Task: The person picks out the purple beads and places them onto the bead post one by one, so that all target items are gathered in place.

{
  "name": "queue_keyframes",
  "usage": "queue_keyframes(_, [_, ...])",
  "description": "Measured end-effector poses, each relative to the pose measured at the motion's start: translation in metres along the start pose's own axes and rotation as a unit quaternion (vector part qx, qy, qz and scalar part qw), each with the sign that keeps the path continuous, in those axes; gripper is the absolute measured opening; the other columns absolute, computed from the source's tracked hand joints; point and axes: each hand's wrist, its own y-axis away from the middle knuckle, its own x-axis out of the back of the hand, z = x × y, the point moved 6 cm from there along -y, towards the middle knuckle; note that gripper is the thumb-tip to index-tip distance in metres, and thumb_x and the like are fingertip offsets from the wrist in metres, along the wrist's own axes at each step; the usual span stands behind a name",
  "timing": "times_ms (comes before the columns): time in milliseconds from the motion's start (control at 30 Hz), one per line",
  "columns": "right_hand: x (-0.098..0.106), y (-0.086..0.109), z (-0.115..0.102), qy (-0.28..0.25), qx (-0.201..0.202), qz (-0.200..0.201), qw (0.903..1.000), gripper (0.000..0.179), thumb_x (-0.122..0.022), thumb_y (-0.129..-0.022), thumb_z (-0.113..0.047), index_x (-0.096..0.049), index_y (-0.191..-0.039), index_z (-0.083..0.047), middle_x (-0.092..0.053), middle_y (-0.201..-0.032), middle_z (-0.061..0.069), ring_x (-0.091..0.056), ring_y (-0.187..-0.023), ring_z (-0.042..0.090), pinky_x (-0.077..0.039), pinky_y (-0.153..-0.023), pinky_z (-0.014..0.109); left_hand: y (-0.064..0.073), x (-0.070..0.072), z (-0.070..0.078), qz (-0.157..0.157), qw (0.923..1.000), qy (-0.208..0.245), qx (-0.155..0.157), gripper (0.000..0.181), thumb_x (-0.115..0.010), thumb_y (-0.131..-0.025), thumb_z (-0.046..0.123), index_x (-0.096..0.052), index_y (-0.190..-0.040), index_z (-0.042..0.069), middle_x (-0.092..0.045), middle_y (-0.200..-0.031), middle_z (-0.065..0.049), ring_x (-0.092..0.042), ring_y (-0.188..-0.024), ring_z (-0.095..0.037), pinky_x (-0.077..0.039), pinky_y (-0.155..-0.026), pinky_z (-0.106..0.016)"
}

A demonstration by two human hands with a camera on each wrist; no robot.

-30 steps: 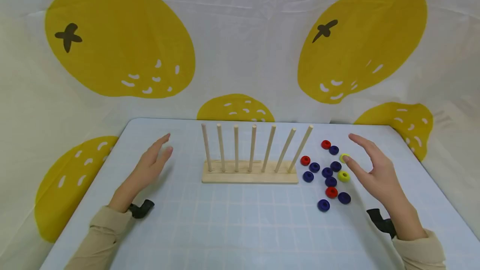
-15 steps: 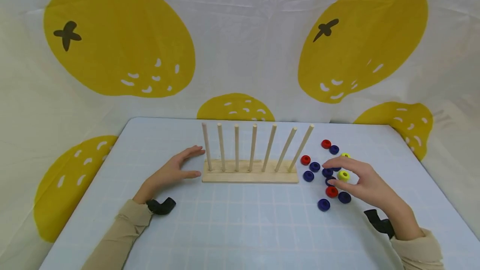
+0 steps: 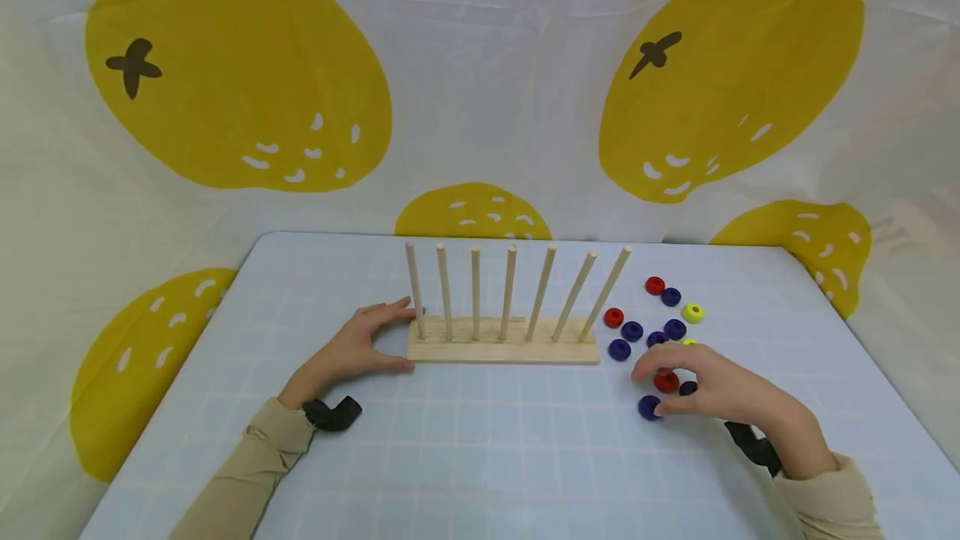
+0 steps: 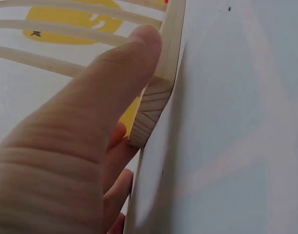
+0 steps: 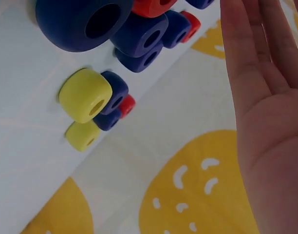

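Observation:
A wooden peg stand [image 3: 502, 352] with a row of several upright pegs stands on the table. My left hand [image 3: 347, 357] grips its left end, thumb along the front edge and fingers behind. In the left wrist view the thumb lies across the end of the wooden base [image 4: 151, 105], with fingers on its far side. On the right, my right hand [image 3: 723, 386] hovers low over loose beads, thumb and index finger apart. Its thumb tip is right at the edge of a dark blue bead [image 3: 648, 407]. A red bead [image 3: 666, 382] shows between thumb and index finger.
Several more red, blue and yellow beads lie right of the stand, including a yellow bead [image 3: 693, 312] and a blue bead [image 3: 619, 349]. Behind the table [image 3: 480, 457] hangs a white cloth [image 3: 495, 65] printed with yellow fruit.
My left hand has moved right from the table's left side and taken hold of the stand's end. My right hand has come left and down over the beads, toward the nearest blue one.

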Motion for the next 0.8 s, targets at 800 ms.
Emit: queue_keyframes(800, [-0.021,-0.008,0.009,-0.034,-0.057,-0.086,0.9941,0.024,-0.074,-0.084,-0.001,-0.069,-0.100,-0.018,-0.064,-0.101,-0.007,-0.056,-0.088,0.011,-0.053,-0.081,0.025,-0.001,0.000,0.002,0.022,0.9994,0.005,-0.025,0.066,-0.093,-0.068,0.034,-0.068,-0.126,0.015,-0.055,-0.143,-0.009,-0.047,-0.135,-0.033,-0.029,-0.112,-0.058])
